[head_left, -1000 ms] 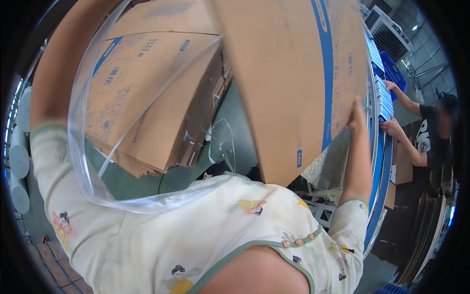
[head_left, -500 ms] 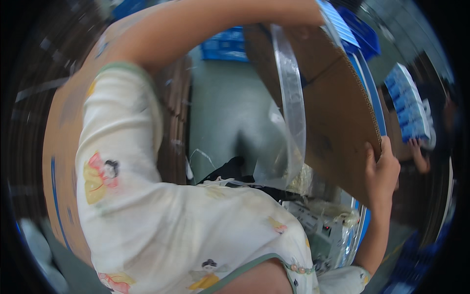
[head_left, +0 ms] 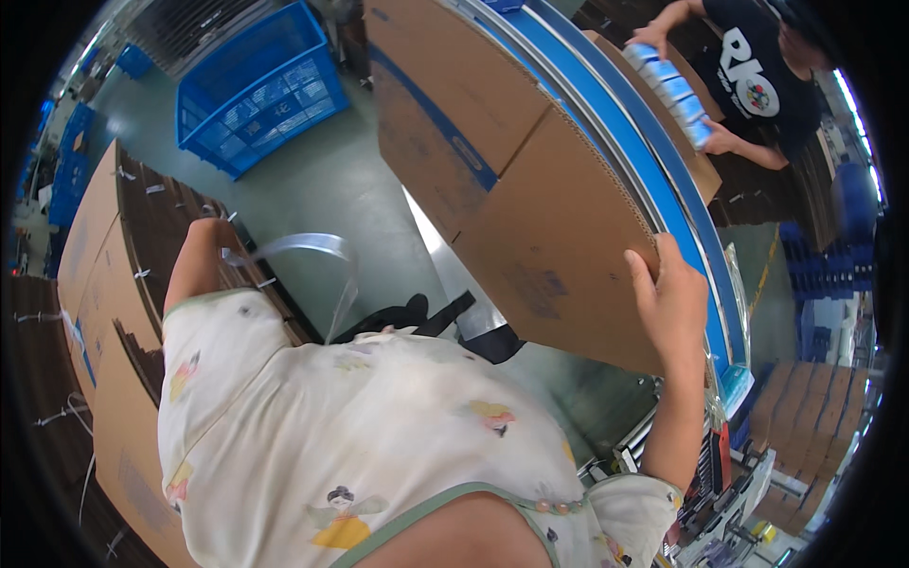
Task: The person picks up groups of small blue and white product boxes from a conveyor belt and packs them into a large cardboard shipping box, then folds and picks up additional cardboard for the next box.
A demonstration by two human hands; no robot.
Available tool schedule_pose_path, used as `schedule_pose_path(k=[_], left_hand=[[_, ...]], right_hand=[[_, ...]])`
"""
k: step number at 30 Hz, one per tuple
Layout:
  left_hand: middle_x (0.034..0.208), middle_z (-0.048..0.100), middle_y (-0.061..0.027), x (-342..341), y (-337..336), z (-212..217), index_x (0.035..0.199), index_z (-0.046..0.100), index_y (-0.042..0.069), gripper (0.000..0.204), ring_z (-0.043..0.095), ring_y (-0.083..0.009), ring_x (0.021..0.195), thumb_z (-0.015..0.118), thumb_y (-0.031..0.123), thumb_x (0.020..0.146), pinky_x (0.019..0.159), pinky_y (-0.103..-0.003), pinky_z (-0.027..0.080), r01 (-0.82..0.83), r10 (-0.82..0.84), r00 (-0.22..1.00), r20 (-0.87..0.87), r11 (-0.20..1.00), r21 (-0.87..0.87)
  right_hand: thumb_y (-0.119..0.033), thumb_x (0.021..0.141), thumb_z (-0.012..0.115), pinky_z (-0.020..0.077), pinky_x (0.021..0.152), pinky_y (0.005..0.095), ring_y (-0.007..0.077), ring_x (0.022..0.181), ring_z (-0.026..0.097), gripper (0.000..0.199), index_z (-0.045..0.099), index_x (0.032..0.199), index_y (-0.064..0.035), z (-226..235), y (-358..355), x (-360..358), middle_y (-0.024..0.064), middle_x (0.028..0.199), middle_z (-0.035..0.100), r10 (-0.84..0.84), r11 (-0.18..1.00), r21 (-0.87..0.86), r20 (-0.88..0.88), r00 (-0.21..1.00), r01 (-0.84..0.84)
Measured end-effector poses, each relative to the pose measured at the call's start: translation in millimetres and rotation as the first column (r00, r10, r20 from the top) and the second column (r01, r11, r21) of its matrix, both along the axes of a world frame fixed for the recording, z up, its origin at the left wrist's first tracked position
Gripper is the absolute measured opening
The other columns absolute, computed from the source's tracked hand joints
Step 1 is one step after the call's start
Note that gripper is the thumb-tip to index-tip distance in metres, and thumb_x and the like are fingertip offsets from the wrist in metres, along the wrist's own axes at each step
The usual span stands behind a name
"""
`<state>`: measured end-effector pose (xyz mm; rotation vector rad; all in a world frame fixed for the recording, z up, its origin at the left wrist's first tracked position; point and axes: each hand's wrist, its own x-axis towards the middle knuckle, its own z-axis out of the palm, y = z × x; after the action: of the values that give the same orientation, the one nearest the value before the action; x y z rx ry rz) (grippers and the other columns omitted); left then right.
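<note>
My right hand (head_left: 674, 298) grips the near edge of a brown flattened cardboard box (head_left: 568, 256), thumb on its inner face and fingers behind. The cardboard stands tilted against the side of a blue conveyor (head_left: 696, 237). My left arm (head_left: 195, 256) is bent at the left, beside a stack of flattened boxes (head_left: 142, 222); its fingers are hidden. From beside that arm a clear plastic strip (head_left: 308, 242) curves over the floor and down to my waist. Whether my left hand holds the strip cannot be seen.
A blue plastic crate (head_left: 265, 95) stands on the floor ahead. Across the conveyor a co-worker in a dark shirt (head_left: 757, 76) holds a row of blue-and-white packs (head_left: 670, 90) over an open carton (head_left: 705, 175). More stacked cardboard (head_left: 805, 426) and machine parts (head_left: 720, 492) are at the right.
My left arm has come back from the cardboard's far edge to the stack at my left. My right hand has kept its hold on the cardboard. The view has shifted.
</note>
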<state>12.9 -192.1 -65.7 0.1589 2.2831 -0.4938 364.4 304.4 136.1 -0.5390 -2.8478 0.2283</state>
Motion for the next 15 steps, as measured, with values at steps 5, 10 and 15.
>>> schedule_pose_path(k=[5,10,15], left_hand=[[0.093,0.061,-0.018,-19.1,96.1,104.9,0.102,0.06,0.004,0.031,0.058,-0.0324,0.088,0.06,0.021,0.076,0.076,-0.04,0.047,0.561,-0.474,0.806,-0.354,0.803,0.203],[0.133,0.037,-0.0122,-15.2,247.7,229.9,0.123,0.047,0.015,0.06,0.04,-0.0302,0.119,0.071,0.028,0.069,0.097,-0.039,0.035,0.962,-0.165,0.225,-0.96,-0.119,0.245],[0.082,0.063,-0.014,-83.9,300.2,213.9,0.089,0.064,0.003,0.038,0.061,-0.0267,0.074,0.065,0.038,0.075,0.065,-0.034,0.048,0.798,-0.69,0.429,-0.583,-0.012,0.603]], right_hand=[[-0.025,0.077,0.064,0.0421,0.048,0.038,0.0313,0.054,0.056,0.025,0.05,0.076,-0.0049,-2.5,-14.6,-14.3,0.0137,0.059,0.056,0.007,0.988,0.157,-0.047,0.999,0.001],[-0.024,0.073,0.067,0.041,0.049,0.0351,0.0274,0.054,0.055,0.024,0.053,0.076,-0.0053,17.5,-30.4,-37.9,0.0106,0.059,0.056,0.045,0.971,0.239,-0.13,0.99,-0.012],[-0.022,0.072,0.067,0.0402,0.071,0.0373,0.0262,0.08,0.053,0.026,0.055,0.09,-0.0074,-2.9,-35.8,-42.8,0.0086,0.083,0.057,-0.201,0.905,0.35,-0.152,0.968,0.243]])
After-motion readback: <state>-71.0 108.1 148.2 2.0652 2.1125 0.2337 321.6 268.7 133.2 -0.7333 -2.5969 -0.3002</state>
